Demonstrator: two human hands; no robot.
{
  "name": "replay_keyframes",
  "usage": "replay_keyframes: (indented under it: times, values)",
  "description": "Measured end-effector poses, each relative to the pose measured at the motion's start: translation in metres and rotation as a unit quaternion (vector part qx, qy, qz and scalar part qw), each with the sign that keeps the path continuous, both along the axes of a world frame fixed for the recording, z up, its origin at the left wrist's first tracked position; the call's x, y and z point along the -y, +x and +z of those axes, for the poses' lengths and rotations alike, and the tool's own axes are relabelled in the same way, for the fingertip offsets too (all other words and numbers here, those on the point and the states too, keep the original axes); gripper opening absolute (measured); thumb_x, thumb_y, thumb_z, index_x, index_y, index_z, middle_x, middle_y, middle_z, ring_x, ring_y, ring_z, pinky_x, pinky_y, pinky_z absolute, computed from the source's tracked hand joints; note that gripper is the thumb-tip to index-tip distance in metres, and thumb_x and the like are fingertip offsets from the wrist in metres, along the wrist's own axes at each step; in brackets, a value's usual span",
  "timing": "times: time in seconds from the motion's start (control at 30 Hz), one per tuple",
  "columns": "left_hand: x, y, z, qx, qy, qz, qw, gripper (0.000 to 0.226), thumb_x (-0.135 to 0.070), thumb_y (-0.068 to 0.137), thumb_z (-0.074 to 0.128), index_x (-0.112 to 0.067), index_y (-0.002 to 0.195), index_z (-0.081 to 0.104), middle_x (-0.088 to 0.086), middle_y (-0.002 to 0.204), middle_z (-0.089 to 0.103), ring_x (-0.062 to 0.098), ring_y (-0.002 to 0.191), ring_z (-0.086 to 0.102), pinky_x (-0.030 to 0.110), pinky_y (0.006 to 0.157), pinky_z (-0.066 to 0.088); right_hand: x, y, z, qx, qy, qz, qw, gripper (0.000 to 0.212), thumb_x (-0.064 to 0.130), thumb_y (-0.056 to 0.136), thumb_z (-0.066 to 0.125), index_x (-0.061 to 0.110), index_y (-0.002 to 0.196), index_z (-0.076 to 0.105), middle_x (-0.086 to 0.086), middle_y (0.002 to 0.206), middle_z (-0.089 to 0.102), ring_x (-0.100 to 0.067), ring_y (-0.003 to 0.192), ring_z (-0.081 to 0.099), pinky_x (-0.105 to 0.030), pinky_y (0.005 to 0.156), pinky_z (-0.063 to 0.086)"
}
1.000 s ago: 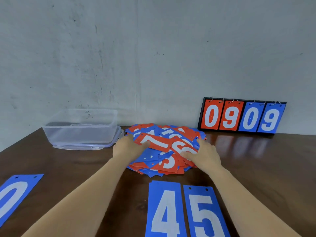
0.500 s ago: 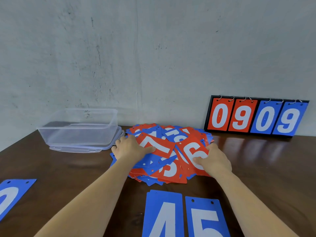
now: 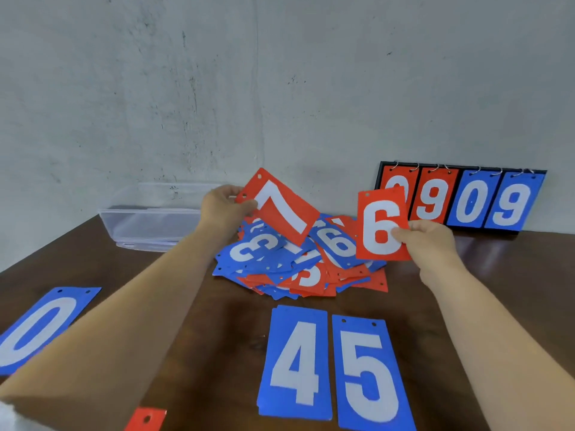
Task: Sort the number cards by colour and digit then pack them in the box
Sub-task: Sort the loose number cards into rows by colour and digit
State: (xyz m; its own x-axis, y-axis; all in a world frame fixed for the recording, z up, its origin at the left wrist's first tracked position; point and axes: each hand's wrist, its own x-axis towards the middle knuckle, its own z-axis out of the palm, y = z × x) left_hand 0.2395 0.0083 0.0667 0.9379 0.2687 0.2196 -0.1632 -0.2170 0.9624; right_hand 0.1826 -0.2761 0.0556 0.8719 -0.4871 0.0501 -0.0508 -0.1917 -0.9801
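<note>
Left hand pinches a flat red 7 card, right hand pinches a red 6 card, both raised over the loose pile mid-table (clear plastic box sits at the far left edge).

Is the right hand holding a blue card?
No, the right hand pinches a red 6 card above the pile.

As I viewed them, left hand and right hand were bare, forearms uncovered; white fabric showed at the frame's lower left corner.
</note>
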Motion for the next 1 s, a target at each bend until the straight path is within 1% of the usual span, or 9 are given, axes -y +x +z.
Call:
replay_keyframes:
  times: [0.13, 0.23, 0.4, 0.5, 0.63, 0.77, 0.87, 0.93, 1.0]
  values:
    - [-0.014, -0.039, 0.025, 0.011, 0.006, -0.009, 1.000, 0.017, 0.000, 0.086, 0.066, -0.003, 0.103, 0.065, 0.003, 0.070, 0.062, -0.005, 0.040, 0.056, 0.006, 0.041, 0.039, -0.015, -0.023, 0.011, 0.006, 0.020, 0.059, 0.998, 0.011, 0.009, 0.090, 0.065, 0.012, 0.100, 0.060, -0.004, 0.106, 0.063, -0.011, 0.075, 0.059, -0.019, 0.055, 0.045]
    - [-0.031, -0.064, 0.029, 0.018, 0.031, 0.012, 0.999, 0.019, -0.004, 0.085, 0.069, -0.002, 0.104, 0.067, 0.001, 0.067, 0.063, -0.005, 0.042, 0.056, 0.006, 0.041, 0.037, -0.027, -0.038, 0.014, 0.011, 0.015, 0.090, 0.996, 0.013, 0.007, 0.089, 0.065, 0.012, 0.100, 0.061, -0.004, 0.103, 0.063, -0.006, 0.069, 0.057, -0.014, 0.042, 0.041]
    - [-0.051, -0.107, 0.024, 0.016, 0.055, -0.002, 0.998, 0.020, -0.006, 0.085, 0.069, -0.003, 0.104, 0.068, 0.003, 0.070, 0.063, -0.002, 0.046, 0.056, 0.010, 0.045, 0.039, -0.041, -0.071, 0.012, 0.021, 0.014, 0.097, 0.995, 0.018, 0.007, 0.089, 0.066, 0.011, 0.106, 0.062, -0.004, 0.104, 0.063, -0.006, 0.068, 0.055, -0.008, 0.034, 0.036]
    - [-0.061, -0.131, 0.020, 0.011, 0.048, -0.012, 0.999, 0.017, -0.007, 0.085, 0.069, -0.007, 0.102, 0.069, 0.004, 0.072, 0.064, 0.001, 0.049, 0.056, 0.012, 0.046, 0.040, -0.044, -0.102, 0.009, 0.022, 0.016, 0.086, 0.996, 0.025, 0.009, 0.089, 0.066, 0.011, 0.114, 0.063, -0.001, 0.106, 0.063, -0.005, 0.072, 0.057, -0.013, 0.043, 0.042]
    - [-0.066, -0.161, 0.014, 0.008, 0.031, -0.037, 0.999, 0.011, -0.009, 0.086, 0.069, -0.011, 0.097, 0.070, -0.003, 0.064, 0.065, 0.000, 0.047, 0.056, 0.011, 0.047, 0.042, -0.044, -0.152, -0.001, 0.008, 0.018, 0.058, 0.998, 0.028, 0.015, 0.089, 0.066, 0.015, 0.117, 0.062, -0.001, 0.109, 0.068, -0.016, 0.091, 0.064, -0.022, 0.058, 0.039]
    - [-0.069, -0.187, 0.000, -0.017, 0.009, -0.085, 0.996, 0.007, -0.011, 0.089, 0.065, -0.014, 0.095, 0.069, -0.013, 0.048, 0.058, 0.000, 0.043, 0.050, 0.011, 0.048, 0.043, -0.043, -0.212, -0.013, -0.008, 0.014, 0.036, 0.999, 0.020, 0.009, 0.089, 0.065, 0.017, 0.107, 0.062, 0.004, 0.091, 0.068, -0.009, 0.074, 0.061, -0.023, 0.055, 0.041]
    - [-0.070, -0.203, -0.014, -0.021, 0.018, -0.099, 0.995, 0.008, -0.012, 0.090, 0.065, -0.018, 0.084, 0.067, -0.014, 0.047, 0.058, -0.001, 0.042, 0.048, 0.012, 0.048, 0.041, -0.038, -0.251, -0.024, -0.012, 0.031, -0.003, 0.999, 0.022, 0.000, 0.088, 0.063, 0.012, 0.106, 0.062, -0.005, 0.092, 0.067, -0.010, 0.070, 0.061, -0.018, 0.048, 0.046]
    - [-0.068, -0.212, -0.024, -0.026, 0.014, -0.111, 0.993, 0.009, -0.014, 0.090, 0.065, -0.019, 0.082, 0.066, -0.013, 0.049, 0.058, -0.001, 0.043, 0.048, 0.013, 0.049, 0.040, -0.032, -0.273, -0.033, -0.023, 0.014, -0.035, 0.999, 0.025, 0.001, 0.088, 0.064, 0.010, 0.110, 0.062, -0.010, 0.100, 0.068, -0.018, 0.079, 0.065, -0.020, 0.059, 0.051]
    - [-0.062, -0.219, -0.031, -0.033, 0.010, -0.120, 0.992, 0.008, -0.016, 0.090, 0.066, -0.019, 0.083, 0.067, -0.013, 0.051, 0.059, -0.001, 0.044, 0.049, 0.015, 0.052, 0.040, -0.023, -0.293, -0.041, -0.057, -0.043, -0.049, 0.996, 0.028, 0.008, 0.088, 0.067, 0.012, 0.115, 0.061, -0.007, 0.106, 0.066, -0.024, 0.094, 0.064, -0.031, 0.075, 0.054]
